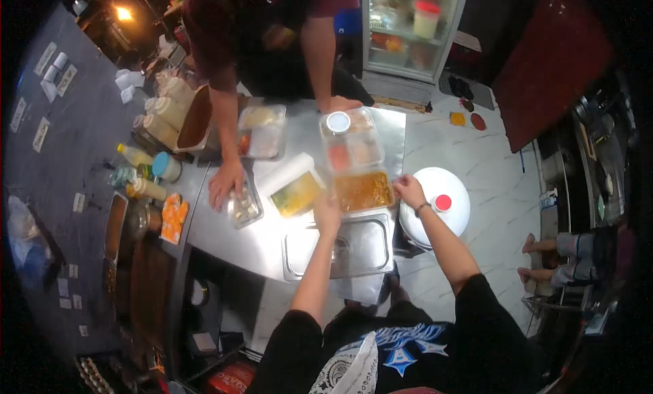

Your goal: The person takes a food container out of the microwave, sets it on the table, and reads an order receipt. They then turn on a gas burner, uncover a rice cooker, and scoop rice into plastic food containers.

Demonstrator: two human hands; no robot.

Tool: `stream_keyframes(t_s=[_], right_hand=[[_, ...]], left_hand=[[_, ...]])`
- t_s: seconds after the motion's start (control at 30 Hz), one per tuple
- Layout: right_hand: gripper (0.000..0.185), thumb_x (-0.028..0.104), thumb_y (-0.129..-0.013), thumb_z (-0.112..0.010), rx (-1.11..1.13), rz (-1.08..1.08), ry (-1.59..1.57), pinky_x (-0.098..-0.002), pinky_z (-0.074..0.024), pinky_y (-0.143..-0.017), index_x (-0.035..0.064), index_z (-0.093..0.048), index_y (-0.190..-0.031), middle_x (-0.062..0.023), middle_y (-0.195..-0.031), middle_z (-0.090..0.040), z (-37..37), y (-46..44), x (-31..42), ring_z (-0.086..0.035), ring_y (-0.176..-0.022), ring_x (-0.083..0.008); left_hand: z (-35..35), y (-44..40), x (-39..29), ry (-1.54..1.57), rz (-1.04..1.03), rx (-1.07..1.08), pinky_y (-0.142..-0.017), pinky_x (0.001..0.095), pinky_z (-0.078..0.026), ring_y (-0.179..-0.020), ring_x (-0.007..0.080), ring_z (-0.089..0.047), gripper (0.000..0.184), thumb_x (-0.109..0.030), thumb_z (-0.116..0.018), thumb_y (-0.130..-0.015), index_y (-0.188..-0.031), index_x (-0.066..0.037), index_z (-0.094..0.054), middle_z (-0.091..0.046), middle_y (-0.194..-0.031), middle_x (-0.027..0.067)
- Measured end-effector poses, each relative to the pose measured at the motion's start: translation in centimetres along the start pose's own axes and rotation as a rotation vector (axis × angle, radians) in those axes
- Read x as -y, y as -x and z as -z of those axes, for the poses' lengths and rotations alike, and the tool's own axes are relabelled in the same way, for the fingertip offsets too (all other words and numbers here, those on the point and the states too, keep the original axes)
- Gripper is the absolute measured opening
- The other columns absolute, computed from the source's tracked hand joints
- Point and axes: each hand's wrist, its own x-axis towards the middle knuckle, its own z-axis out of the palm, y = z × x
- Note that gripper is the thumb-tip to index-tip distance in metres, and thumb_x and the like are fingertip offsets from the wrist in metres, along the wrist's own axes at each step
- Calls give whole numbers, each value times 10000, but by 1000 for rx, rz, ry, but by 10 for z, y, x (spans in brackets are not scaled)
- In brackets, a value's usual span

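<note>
A rectangular tray of orange-brown food (364, 191) lies on the steel table between my two hands. My right hand (409, 191) has its fingers closed at the tray's right edge. At the tray's left side is my left hand (327, 214), its fingers blurred and partly hidden. Left of it sits a container of yellow-green food (296, 194) with a white sheet (286, 171) behind. A steel lid (371, 247) lies just below the tray. Beyond the tray is a clear divided container (353, 151) with a white round lid (338, 122) on it.
A co-worker's hand (226, 183) reaches over a small container (244, 209); the other rests by the table's far edge. A white drum (454, 220) with a red cap stands right of the steel table (224, 241). Bottles (160, 125) crowd the left.
</note>
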Motion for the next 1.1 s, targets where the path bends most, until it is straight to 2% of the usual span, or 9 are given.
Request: stream_keyframes(t_s=[0.17, 0.3, 0.4, 0.5, 0.6, 0.7, 0.8, 1.03, 1.1], right_hand=[[318, 176, -781, -616, -178, 273, 315, -326, -465, -571, 50, -495, -1047, -116, -714, -604, 43, 118, 30, -597, -624, -212], [346, 154, -788, -593, -77, 124, 512, -362, -454, -596, 49, -468, -1092, -126, -703, -590, 94, 243, 13, -582, -645, -288], [369, 127, -771, -614, -125, -107, 530, -334, -456, -586, 56, -459, -1098, -99, -687, -585, 141, 349, -48, -584, -631, -236], [379, 69, -755, -586, -336, -345, 484, -315, -446, -530, 58, -440, -1105, -76, -621, -553, 184, 475, -152, -532, -525, -178], [451, 133, -817, -566, -657, -587, -223, -278, -366, -375, 63, -342, -1202, -65, -563, -480, 202, 638, -305, -399, -391, -147], [423, 151, -808, -568, -585, -1056, -150, -294, -386, -433, 61, -374, -1173, -78, -600, -504, 184, 727, -320, -434, -439, -170], [398, 169, -800, -571, -441, -1178, -218, -311, -406, -490, 59, -406, -1145, -90, -637, -527, 165, 782, -354, -470, -487, -193], [349, 212, -781, -577, -437, -1016, -149, -349, -453, -625, 56, -481, -1078, -119, -722, -581, 209, 832, -422, -552, -600, -247], [339, 224, -775, -579, -544, -990, -93, -360, -467, -663, 55, -502, -1059, -128, -747, -597, 245, 826, -412, -576, -632, -262]], left_hand=[[-5, -20, -68, -343, -265, 173, -700, 448, -461, -776, 355, -588, 468, -328, -544, -806, -1197, -80, -474, -592, -912, 184], [-46, -48, -95, -577, -294, 301, -666, 454, -475, -770, 357, -617, 581, -439, -489, -812, -1273, -100, -386, -607, -1006, 183], [-69, -66, -80, -563, -517, 141, -674, 443, -477, -799, 354, -616, 595, -464, -480, -812, -1263, -85, -394, -608, -1008, 186], [-71, -59, -100, -680, -530, 326, -677, 440, -477, -809, 352, -617, 601, -506, -451, -824, -1231, -65, -415, -610, -997, 199], [-77, -10, -134, -653, -600, 246, -673, 449, -474, -793, 346, -618, 559, -546, -421, -837, -1135, -80, -502, -623, -944, 193], [-102, 104, -162, -436, -553, 444, -658, 437, -477, -757, 341, -621, 504, -510, -456, -838, -1120, -98, -517, -635, -824, 175], [-112, 242, -172, -453, -603, 784, -646, 424, -481, -743, 341, -619, 421, -462, -491, -831, -1095, -136, -529, -631, -780, 167], [-184, 411, -42, -1007, -475, 1317, -894, 439, -402, -1088, 334, -506, 467, -438, -458, -814, -1152, -129, -546, -546, -1157, 168], [-208, 401, 38, -932, -190, 1463, -752, 444, -435, -863, 312, -544, 348, -347, -488, -828, -1012, -77, -608, -579, -942, 159]])
